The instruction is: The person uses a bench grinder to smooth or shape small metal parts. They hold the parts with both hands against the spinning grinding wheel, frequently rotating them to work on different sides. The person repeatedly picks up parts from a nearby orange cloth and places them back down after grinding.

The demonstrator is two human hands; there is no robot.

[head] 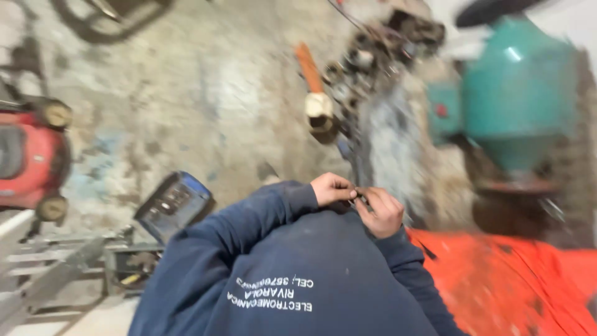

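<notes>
Nearest the camera, a dark blue sweatshirt (298, 274) with white printed lettering filled the lower middle of the frame, its sleeves running up to two hands that met just right of centre. One hand (331, 188), on the left in the picture, was curled nearly closed, fingertips pinched toward the other. Its partner (380, 211), on the right in the picture, was likewise curled tight, and between the two sat a small dark part (359, 198), touched by both and too blurred to identify. Which was the person's left or right could not be told from this angle.

Just above the hands lay a blurred cluster of dark engine parts (373, 56) at the upper middle, with an orange-handled tool (309, 68) and a pale block (319, 106) beside it. A teal drum-shaped machine (516, 93) stood at the upper right. Bright orange sheeting (504, 280) spread across the lower right, touching the sleeve. A blue-and-black box (174, 202) sat at left of centre, a red mower (28, 155) at the left edge, and grey metal framing (56, 261) at the lower left.

Stained concrete floor (199, 93) lay open across the upper left.
</notes>
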